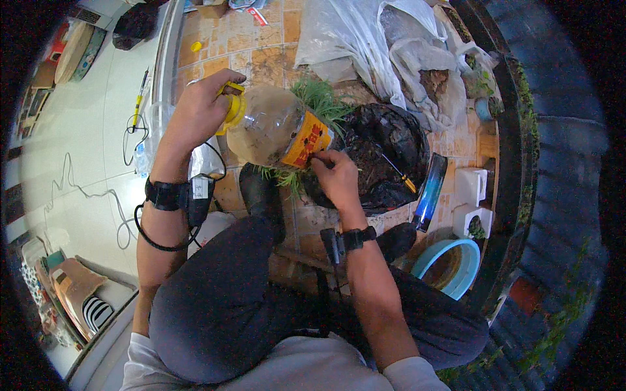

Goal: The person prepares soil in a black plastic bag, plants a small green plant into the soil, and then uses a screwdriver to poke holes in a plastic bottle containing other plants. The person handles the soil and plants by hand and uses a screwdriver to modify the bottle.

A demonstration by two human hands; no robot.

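My left hand (203,107) grips the yellow handle and neck ring (234,110) of a large clear plastic jug (266,127), which lies tilted on its side in front of me. The fingers of my right hand (337,176) are bent at the jug's orange label (307,141); whether they pinch it is not plain. Green, narrow-leaved plants (320,100) show behind and below the jug. To the right, a black plastic bag (386,127) lies spread with dark soil (364,156) in it, and a screwdriver with a yellow and black handle (406,182) rests there.
A blue curved object (430,193) stands beside the bag. Farther right are a light-blue basin (472,269) and white planters (472,221). Whitish plastic sheeting (342,39) covers the tiles ahead. A yellow cap (196,47) lies near the door track. Cables cross the pale floor at left.
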